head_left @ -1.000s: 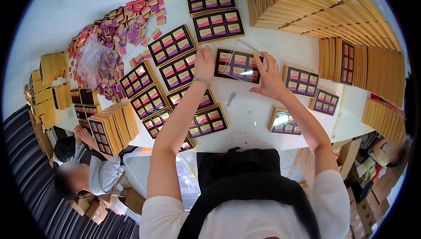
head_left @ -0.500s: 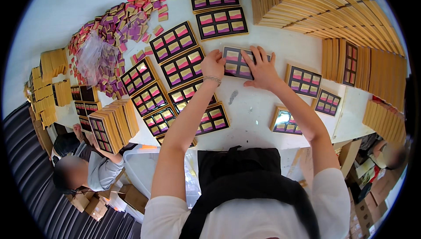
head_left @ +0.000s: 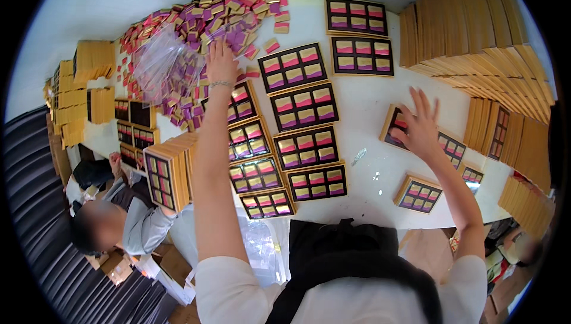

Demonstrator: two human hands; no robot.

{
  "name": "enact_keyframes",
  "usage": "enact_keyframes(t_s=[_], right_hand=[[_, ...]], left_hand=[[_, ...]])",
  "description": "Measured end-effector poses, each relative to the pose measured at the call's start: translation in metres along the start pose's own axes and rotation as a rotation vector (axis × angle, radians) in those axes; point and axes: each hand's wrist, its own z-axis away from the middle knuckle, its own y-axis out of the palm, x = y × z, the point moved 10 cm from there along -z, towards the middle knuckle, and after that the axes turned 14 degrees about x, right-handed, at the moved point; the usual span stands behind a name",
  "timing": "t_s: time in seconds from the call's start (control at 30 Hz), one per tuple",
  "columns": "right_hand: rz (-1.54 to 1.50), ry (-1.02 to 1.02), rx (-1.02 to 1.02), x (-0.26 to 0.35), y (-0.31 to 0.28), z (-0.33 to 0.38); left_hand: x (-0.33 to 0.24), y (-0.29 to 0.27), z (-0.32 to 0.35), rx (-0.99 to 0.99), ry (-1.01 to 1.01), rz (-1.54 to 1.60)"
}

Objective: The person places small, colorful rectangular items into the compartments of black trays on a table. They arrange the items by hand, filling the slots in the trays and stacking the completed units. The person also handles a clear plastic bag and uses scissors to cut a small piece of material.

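Over the heap of small flat pieces (head_left: 238, 30) in gold, pink and purple, my left hand (head_left: 220, 65) has its fingertips down among the pieces. Those fingers look slightly apart, and I make out nothing held in them. My right hand (head_left: 421, 125) is spread open, slightly blurred, over a dark shallow box (head_left: 392, 123) with a gold edge, and covers much of it. Several black trays stand left of centre, such as one filled tray (head_left: 304, 105), each with rows of pink-gold and purple-gold pieces. Under my left forearm, another filled tray (head_left: 242, 103) is partly hidden.
Crumpled clear plastic (head_left: 163, 65) lies on the heap. Tall rows of gold boxes (head_left: 470, 21) line the far right. Filled boxes (head_left: 418, 194) lie near the right front edge. At left, a co-worker (head_left: 134, 223) sits by stacked boxes (head_left: 169, 172).
My left hand has left the middle box and reached left to the heap. My right hand and that box are now farther right, beside the other boxes. The whole view has shifted.
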Motion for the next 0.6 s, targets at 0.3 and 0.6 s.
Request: enact_keyframes(t_s=[0.3,0.6], right_hand=[[-0.334,0.207,-0.249,-0.029,0.009,-0.146],[-0.296,-0.138,-0.333,0.009,-0.049,-0.137]], left_hand=[[0.005,-0.041,-0.031,-0.075,0.086,0.042],[-0.111,-0.119,-0.005,0.306,0.240,1.054]])
